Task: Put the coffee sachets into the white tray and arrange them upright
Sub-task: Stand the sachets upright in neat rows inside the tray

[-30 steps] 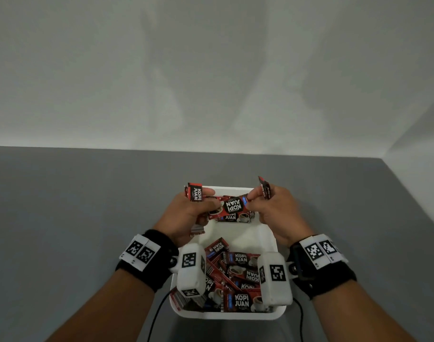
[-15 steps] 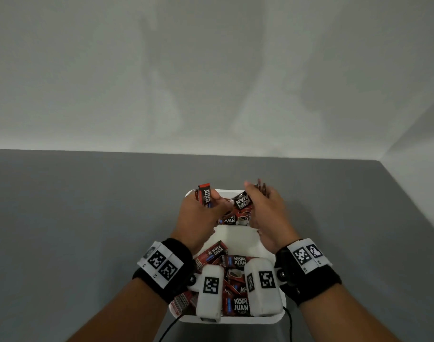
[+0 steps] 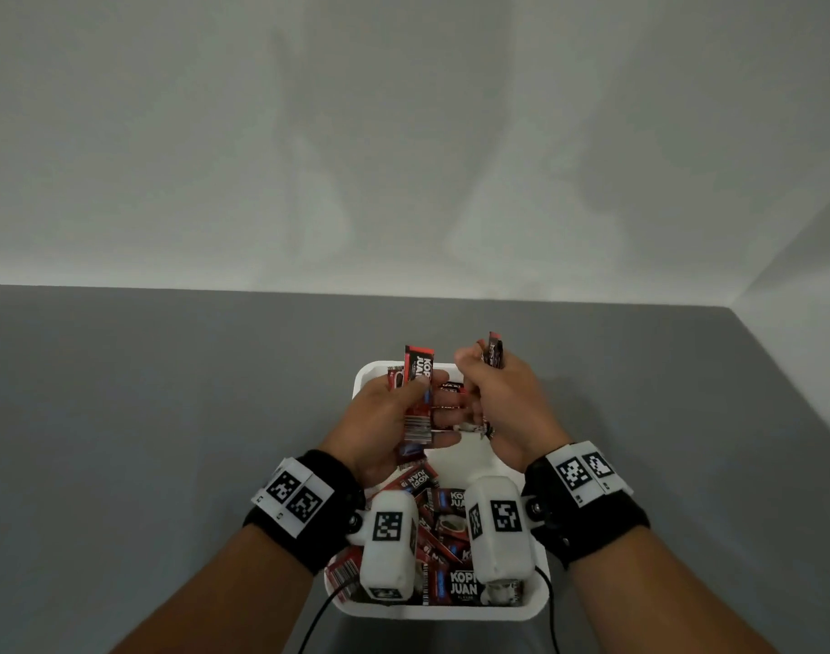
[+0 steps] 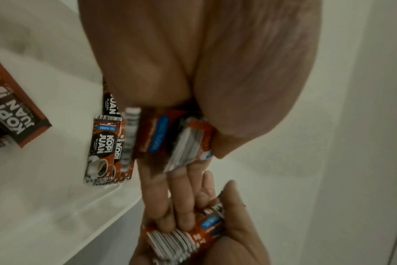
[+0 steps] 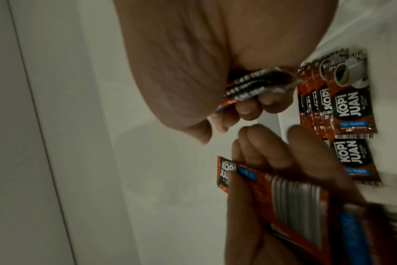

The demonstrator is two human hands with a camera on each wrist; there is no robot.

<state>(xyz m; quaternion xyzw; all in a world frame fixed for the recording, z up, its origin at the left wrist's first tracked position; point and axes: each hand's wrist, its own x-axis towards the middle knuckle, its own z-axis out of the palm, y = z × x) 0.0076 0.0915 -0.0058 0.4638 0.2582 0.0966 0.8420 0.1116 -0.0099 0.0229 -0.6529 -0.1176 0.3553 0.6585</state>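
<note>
Coffee sachets (image 3: 451,535) all inside the white tray (image 3: 536,606), none visible on the grey surface (image 3: 168,441). So "put in" looks done, judging from what shows; "arrange upright" roughly half done at best.

Standing row of sachets (image 4: 105,148) at the tray's far end, just beyond the fingertips, leaning on the far wall; right wrist view shows same row (image 5: 342,100), several deep, a few overlapping. Near end, under the wrists: loose pile lying flat and crossed, labels up. Still to be sorted.

Left hand (image 3: 380,417) clamped on a small bundle (image 3: 418,394), top sticking up past the thumb, barcode end down by the palm. Right hand (image 3: 502,408) clenched on its own bundle (image 3: 492,354), edge-on between thumb and fingers. Both bundles stacked face to face per the wrist views. Hands nearly touching, over the tray's far half, bundles not yet set down.

Bare tray floor between the hands and the loose pile: room to drop both bundles next to the standing row. Likely next: seat them against that row so they prop each other.

Edges: tray walls low, rim close on both sides of the hands; far rim just past the knuckles. Upright sachets thin, liable to topple inward into the gap. Surface open to the left, right and beyond; wall well behind; surface edge off to the right. Wrist camera cables trailing at the near rim, clear of the sachets.
</note>
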